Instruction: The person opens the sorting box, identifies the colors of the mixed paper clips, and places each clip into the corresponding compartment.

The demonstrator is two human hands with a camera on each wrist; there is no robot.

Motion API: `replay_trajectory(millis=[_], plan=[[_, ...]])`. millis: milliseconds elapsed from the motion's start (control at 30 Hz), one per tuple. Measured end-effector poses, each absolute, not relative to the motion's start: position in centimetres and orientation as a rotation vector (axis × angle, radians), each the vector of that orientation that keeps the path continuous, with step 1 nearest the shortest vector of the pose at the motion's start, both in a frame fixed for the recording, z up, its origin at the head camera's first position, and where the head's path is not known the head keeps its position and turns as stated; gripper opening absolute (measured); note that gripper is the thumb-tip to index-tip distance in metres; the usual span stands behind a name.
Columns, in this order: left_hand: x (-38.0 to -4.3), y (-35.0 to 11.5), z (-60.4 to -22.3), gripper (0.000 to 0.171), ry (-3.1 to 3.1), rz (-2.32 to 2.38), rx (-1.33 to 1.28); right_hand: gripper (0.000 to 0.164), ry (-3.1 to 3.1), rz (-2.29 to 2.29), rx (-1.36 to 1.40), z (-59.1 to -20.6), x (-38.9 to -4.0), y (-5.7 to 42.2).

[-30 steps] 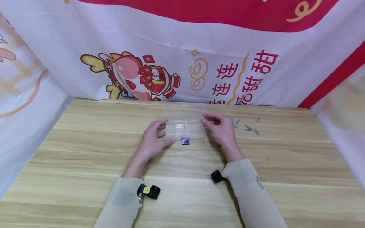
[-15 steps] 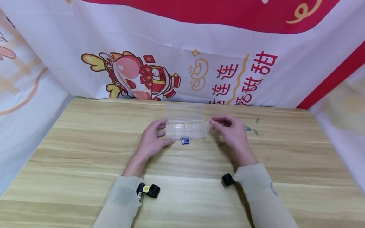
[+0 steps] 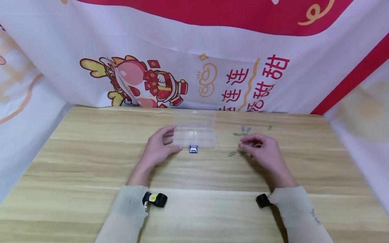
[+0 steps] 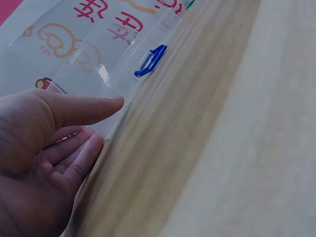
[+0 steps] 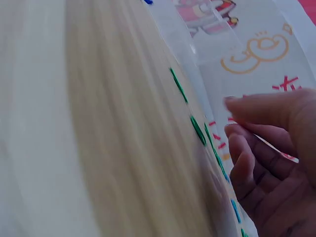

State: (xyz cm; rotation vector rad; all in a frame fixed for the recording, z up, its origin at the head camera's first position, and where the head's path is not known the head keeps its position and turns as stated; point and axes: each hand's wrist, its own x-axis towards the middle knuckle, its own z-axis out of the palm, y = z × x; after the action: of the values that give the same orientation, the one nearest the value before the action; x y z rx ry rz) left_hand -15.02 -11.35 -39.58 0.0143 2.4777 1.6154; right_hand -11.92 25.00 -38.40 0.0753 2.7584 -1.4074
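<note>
Nearest: wooden table (image 3: 197, 216); two pale sleeves (image 3: 124, 207), each with a black wrist camera. Right hand (image 3: 264, 152): thumb and fingertips slightly apart, fingers bent, above the tabletop among scattered paper clips (image 3: 232, 154), mostly green, some blue, lying right of the box. Left hand (image 3: 156, 148): clasped about the left end of one clear plastic box (image 3: 203, 144), thumb at its front edge. Box: on the table, compartmented, blue latch (image 3: 193, 149) at front, transparent lid (image 3: 194, 118) open rearward. Farthest: printed cloth backdrop (image 3: 182, 40), white and red.
</note>
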Motion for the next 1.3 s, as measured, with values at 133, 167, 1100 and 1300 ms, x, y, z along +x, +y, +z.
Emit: replay_trajectory(millis=[133, 167, 1100, 1300], plan=[[-15.1, -11.1, -39.6, 0.078, 2.451, 1.634, 0.025, 0.024, 2.793, -1.262, -0.015, -38.6, -11.7, 26.6], [-15.2, -11.0, -39.6, 0.079, 2.444, 1.639, 0.031, 0.025, 2.781, -1.241, -0.032, -38.6, -11.6, 26.9], [-15.4, -10.4, -39.8, 0.081, 2.425, 1.659, 0.04, 0.009, 2.786, -1.172, -0.136, -39.9, -12.2, 27.4], [-15.3, -10.5, -39.7, 0.081, 2.414, 1.652, 0.019, 0.011, 2.759, -1.178, -0.118, -39.5, -12.3, 27.3]])
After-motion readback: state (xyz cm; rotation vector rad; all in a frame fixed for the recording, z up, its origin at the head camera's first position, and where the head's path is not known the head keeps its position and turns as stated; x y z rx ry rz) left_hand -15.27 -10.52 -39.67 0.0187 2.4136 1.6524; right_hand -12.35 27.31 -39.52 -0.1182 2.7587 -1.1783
